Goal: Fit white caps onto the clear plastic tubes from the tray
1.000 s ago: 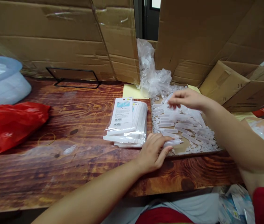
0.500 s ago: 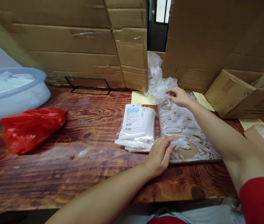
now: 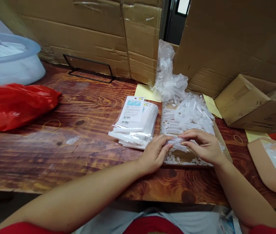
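Note:
Over the near part of a shallow cardboard tray (image 3: pixel 226 152), my two hands meet at a small translucent plastic strip (image 3: pixel 175 140). My left hand (image 3: pixel 155 153) pinches the strip's left end between thumb and fingers. Thumb and forefinger of my right hand (image 3: pixel 204 145) are closed on its right end. Many similar translucent plastic pieces (image 3: pixel 174 122) lie loose in the tray around and beyond my hands. Just left of the tray, close to my left hand, is a stack of clear packets with printed white cards (image 3: pixel 134 112).
Crumpled clear plastic bags (image 3: pixel 168 81) sit behind the tray. To the right are a cardboard box (image 3: pixel 247 100) and an orange-tan bowl (image 3: pixel 259 162) of translucent pieces. A red plastic bag (image 3: pixel 18 105), a pale blue basin (image 3: pixel 11 70) and a black wire stand (image 3: pixel 89 70) occupy the left side.
My right hand has come back from the clear bags behind the tray to meet my left hand, and now grips the strip too. The view has shifted somewhat.

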A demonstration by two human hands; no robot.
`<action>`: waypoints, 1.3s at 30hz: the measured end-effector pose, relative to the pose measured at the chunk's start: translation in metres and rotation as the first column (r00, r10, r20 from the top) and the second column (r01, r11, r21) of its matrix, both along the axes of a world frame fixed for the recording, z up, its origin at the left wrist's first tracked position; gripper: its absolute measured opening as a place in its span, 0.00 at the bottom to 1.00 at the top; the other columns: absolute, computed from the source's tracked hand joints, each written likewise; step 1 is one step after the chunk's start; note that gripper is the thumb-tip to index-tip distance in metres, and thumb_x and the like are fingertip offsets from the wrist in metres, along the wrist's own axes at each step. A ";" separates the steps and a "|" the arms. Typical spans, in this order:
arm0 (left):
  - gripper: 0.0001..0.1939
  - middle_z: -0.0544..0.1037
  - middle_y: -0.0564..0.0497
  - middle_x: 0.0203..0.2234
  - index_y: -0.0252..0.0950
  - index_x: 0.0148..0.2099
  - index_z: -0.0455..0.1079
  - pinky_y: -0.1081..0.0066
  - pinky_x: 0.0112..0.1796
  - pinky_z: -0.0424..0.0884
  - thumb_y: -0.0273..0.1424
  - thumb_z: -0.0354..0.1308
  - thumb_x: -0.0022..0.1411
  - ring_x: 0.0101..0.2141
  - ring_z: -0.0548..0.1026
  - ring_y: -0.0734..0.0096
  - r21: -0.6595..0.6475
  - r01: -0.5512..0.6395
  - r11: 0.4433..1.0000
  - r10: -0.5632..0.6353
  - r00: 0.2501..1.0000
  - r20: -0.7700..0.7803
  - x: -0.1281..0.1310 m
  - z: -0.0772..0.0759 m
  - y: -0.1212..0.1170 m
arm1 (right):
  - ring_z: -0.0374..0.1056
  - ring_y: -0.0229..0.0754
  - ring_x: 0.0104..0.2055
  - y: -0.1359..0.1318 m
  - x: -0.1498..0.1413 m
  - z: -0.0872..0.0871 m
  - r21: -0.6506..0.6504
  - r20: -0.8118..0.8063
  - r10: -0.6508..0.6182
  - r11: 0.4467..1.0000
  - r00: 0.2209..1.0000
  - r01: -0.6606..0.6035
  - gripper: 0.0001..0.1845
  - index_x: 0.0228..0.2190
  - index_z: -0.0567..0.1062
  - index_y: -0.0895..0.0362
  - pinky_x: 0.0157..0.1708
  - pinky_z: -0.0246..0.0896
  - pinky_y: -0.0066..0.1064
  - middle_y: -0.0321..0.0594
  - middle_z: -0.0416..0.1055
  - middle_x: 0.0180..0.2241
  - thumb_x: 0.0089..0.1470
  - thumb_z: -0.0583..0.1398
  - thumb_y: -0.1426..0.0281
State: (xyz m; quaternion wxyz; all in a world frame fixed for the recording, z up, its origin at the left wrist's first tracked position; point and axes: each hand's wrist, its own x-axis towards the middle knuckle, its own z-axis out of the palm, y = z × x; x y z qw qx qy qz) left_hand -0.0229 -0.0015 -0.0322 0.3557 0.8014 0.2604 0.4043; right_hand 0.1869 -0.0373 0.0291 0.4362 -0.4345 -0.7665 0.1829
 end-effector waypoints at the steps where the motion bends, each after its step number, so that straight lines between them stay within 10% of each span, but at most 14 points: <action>1: 0.14 0.78 0.43 0.43 0.35 0.50 0.69 0.64 0.47 0.69 0.35 0.46 0.71 0.45 0.75 0.63 0.010 -0.003 1.000 0.003 1.000 -0.015 0.000 0.000 0.000 | 0.77 0.45 0.38 0.000 -0.001 -0.001 0.010 0.009 0.001 1.000 1.000 -0.001 0.07 0.36 0.81 0.52 0.41 0.74 0.38 0.42 0.81 0.35 0.53 0.67 0.73; 11: 0.14 0.78 0.45 0.39 0.34 0.47 0.70 0.65 0.45 0.67 0.34 0.46 0.71 0.41 0.74 0.63 0.081 0.029 0.996 -0.019 0.993 -0.120 -0.001 0.002 -0.002 | 0.74 0.41 0.30 -0.008 -0.003 -0.011 0.047 0.172 -0.049 0.998 0.984 0.041 0.05 0.31 0.79 0.54 0.33 0.69 0.31 0.39 0.78 0.28 0.59 0.62 0.69; 14: 0.14 0.78 0.46 0.36 0.35 0.46 0.70 0.64 0.45 0.67 0.36 0.45 0.72 0.40 0.74 0.63 0.101 0.043 0.994 -0.025 0.985 -0.173 0.000 0.003 -0.002 | 0.63 0.35 0.19 -0.008 -0.002 -0.011 -0.086 0.232 -0.074 0.992 0.970 0.096 0.22 0.20 0.70 0.55 0.22 0.59 0.28 0.34 0.66 0.16 0.65 0.54 0.64; 19: 0.15 0.77 0.45 0.35 0.33 0.44 0.69 0.64 0.43 0.66 0.35 0.44 0.72 0.39 0.73 0.63 0.119 0.046 0.992 -0.022 0.980 -0.199 0.000 0.004 -0.001 | 0.69 0.38 0.32 -0.015 0.000 -0.003 -0.157 0.215 -0.031 0.985 0.976 0.066 0.12 0.42 0.72 0.56 0.32 0.63 0.28 0.39 0.74 0.33 0.62 0.59 0.61; 23: 0.14 0.77 0.45 0.34 0.34 0.44 0.69 0.64 0.42 0.66 0.36 0.44 0.72 0.38 0.72 0.63 0.134 0.057 0.989 -0.026 0.975 -0.223 -0.001 0.003 -0.001 | 0.64 0.36 0.25 -0.017 -0.003 -0.005 -0.262 0.241 -0.023 0.961 0.970 0.088 0.17 0.27 0.68 0.55 0.27 0.59 0.27 0.34 0.67 0.23 0.66 0.52 0.62; 39: 0.15 0.76 0.46 0.34 0.35 0.43 0.68 0.64 0.41 0.66 0.36 0.43 0.72 0.36 0.71 0.64 0.110 0.075 0.991 -0.045 0.967 -0.250 -0.003 0.005 -0.002 | 0.68 0.39 0.32 -0.019 -0.005 -0.016 -0.125 0.354 -0.013 0.990 0.935 0.061 0.11 0.38 0.71 0.57 0.32 0.61 0.29 0.40 0.73 0.32 0.65 0.54 0.63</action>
